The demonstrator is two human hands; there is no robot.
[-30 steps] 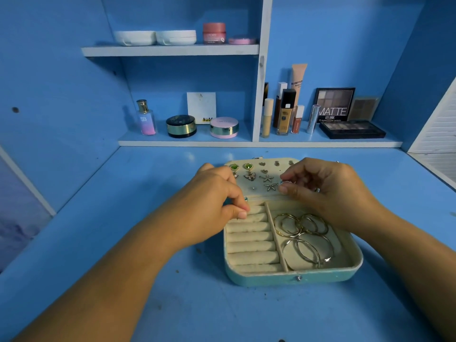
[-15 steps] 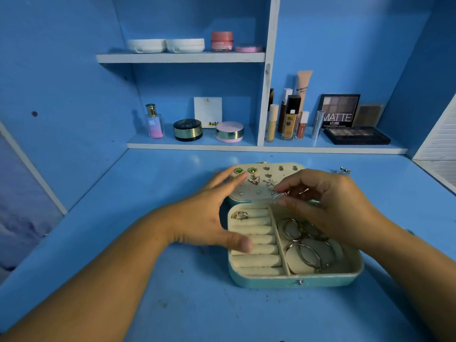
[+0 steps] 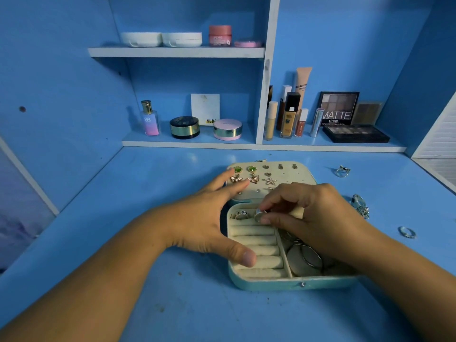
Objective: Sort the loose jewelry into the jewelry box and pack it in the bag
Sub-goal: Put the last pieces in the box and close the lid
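Sorting was judged underway: a ring [image 3: 258, 215] was pinched in the right grip [image 3: 320, 218] over the jewelry box [image 3: 283, 283], braced by the open left grip [image 3: 209, 218], with seating required next.

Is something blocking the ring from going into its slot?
Nothing visible does. The right hand pinches the ring over the top slot of the box, beside another ring; the left hand rests its thumb lower down.
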